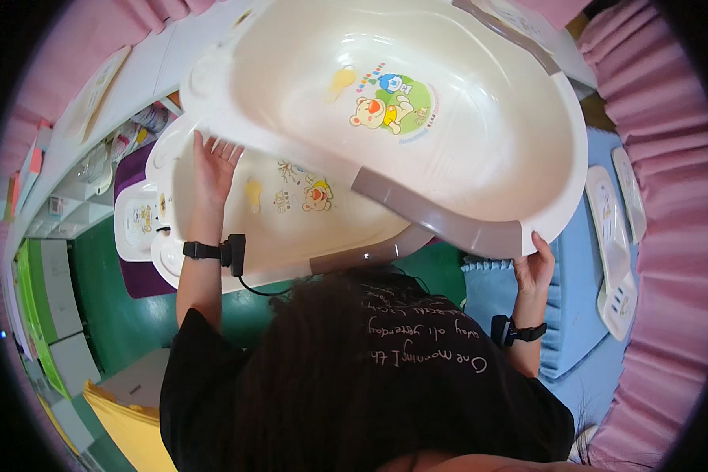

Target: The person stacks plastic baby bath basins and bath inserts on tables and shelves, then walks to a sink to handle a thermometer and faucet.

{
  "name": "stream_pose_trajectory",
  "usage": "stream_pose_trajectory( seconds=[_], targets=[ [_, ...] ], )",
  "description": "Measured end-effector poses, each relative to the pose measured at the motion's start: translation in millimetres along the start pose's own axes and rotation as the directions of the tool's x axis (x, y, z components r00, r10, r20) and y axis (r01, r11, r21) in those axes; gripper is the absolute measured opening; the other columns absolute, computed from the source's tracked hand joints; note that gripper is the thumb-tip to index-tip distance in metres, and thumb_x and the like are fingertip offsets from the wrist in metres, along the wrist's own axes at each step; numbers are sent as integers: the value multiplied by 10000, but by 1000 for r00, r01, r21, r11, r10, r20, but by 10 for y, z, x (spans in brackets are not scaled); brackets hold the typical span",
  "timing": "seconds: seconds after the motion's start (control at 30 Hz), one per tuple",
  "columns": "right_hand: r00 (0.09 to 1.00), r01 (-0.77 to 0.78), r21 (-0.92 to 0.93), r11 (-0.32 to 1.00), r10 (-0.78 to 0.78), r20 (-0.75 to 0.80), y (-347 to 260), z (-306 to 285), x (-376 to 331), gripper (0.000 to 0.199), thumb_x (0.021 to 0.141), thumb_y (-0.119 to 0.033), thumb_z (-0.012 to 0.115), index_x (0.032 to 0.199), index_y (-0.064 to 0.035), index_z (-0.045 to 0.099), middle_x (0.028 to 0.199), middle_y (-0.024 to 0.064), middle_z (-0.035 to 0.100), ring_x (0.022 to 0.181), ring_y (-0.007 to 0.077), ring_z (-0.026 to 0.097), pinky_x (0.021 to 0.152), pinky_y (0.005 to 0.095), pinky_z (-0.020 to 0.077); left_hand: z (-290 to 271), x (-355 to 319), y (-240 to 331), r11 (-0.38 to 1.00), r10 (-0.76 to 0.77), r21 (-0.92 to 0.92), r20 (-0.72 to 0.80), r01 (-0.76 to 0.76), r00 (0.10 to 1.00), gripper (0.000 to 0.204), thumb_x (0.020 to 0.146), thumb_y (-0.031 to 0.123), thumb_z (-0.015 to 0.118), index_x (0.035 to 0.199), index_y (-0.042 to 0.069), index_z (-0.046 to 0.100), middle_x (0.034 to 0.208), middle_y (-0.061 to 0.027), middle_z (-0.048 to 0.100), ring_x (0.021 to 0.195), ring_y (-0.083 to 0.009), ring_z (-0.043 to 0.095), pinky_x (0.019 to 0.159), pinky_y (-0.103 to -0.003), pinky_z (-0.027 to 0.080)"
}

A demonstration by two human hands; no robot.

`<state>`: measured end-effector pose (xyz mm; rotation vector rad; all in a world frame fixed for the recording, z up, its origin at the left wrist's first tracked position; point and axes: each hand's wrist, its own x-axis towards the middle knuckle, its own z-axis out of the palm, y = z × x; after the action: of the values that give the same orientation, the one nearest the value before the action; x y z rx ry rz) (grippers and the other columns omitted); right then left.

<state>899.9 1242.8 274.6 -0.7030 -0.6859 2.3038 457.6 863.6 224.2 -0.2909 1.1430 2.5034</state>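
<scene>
A cream baby bathtub (480,118) with brown grip strips and a cartoon bear printed inside is raised and slanted between my hands. My left hand (216,167) is palm up, its fingertips against the underside of the tub's near-left rim. On the near-right corner, beside the brown strip, my right hand (533,266) grips the rim with the thumb showing; its other fingers are mostly hidden below. Partly covered underneath lies a second, similar bathtub (275,236), also printed with a bear. A small cream tray (139,223) with a print lies by its left end.
White shelving (71,208) with assorted goods runs along the left. Blue cloth (578,259) covers a surface at the right, bearing white slotted plastic pieces (606,212). Pink pleated curtain (661,157) hangs beyond it. Yellow cloth (122,429) lies at lower left, above green floor (118,315).
</scene>
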Motion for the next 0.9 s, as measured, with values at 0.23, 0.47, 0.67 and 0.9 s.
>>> stream_pose_trajectory(
  seconds=[0.23,0.47,0.67,0.9],
  targets=[
    [995,97,-278,956,-101,1,246,-103,-480,524,764,-5,593,1247,54,399,1152,156,548,1042,279,564,887,382,479,-511,-407,-244,995,6,-99,-24,-9,1000,466,944,301,418,1285,-15,390,1307,-138,456,1197,-288,441,1022,-415,354],
    [996,28,-284,958,-1,94,233,-61,-507,501,780,-30,584,1242,54,410,1159,161,549,1062,279,555,920,375,461,-1078,-1266,-52,972,107,-200,-82,-122,991,426,950,274,433,1267,-11,420,1283,-128,482,1182,-257,454,1014,-381,364],
    [962,-56,-351,935,145,233,265,54,-162,426,836,-57,558,1232,39,433,1172,143,551,1047,255,566,863,359,497,-1515,-1997,-230,950,83,-276,-224,-145,971,409,949,269,448,1258,2,435,1277,-108,493,1172,-243,465,1013,-364,372],
    [927,-174,-318,932,264,266,396,63,368,367,857,-98,550,1198,11,467,1125,112,579,981,247,592,802,342,518,-1530,-2164,-280,932,230,-217,-265,-291,936,391,936,183,485,1255,-26,401,1227,-134,504,1106,-226,518,950,-331,463]
  ],
)
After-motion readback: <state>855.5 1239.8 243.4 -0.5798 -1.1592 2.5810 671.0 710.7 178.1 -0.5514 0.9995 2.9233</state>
